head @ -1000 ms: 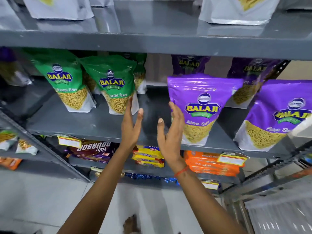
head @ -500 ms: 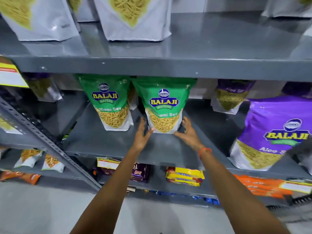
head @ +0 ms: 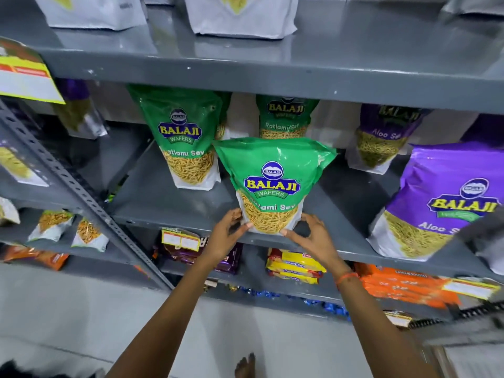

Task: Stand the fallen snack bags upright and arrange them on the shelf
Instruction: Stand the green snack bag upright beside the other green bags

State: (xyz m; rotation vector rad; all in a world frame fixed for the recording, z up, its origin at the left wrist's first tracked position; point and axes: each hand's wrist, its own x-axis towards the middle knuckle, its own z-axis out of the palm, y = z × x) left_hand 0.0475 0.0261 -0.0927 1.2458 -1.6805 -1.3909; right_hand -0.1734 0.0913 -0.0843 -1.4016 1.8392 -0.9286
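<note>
I pinch the green bag (head: 272, 186) by its bottom corners, left hand (head: 225, 236) and right hand (head: 311, 237) closed on it from either side, arms reaching up, steadying it upright at the shelf (head: 341, 244) edge just above my wrists.

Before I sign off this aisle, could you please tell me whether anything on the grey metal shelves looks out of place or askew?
Mostly tidy. The front green Ratlami Sev bag sits at the very front edge of the grey metal shelf, ahead of its row, held at its base by the left hand and right hand. A yellow price tag upper left hangs crooked.
</note>
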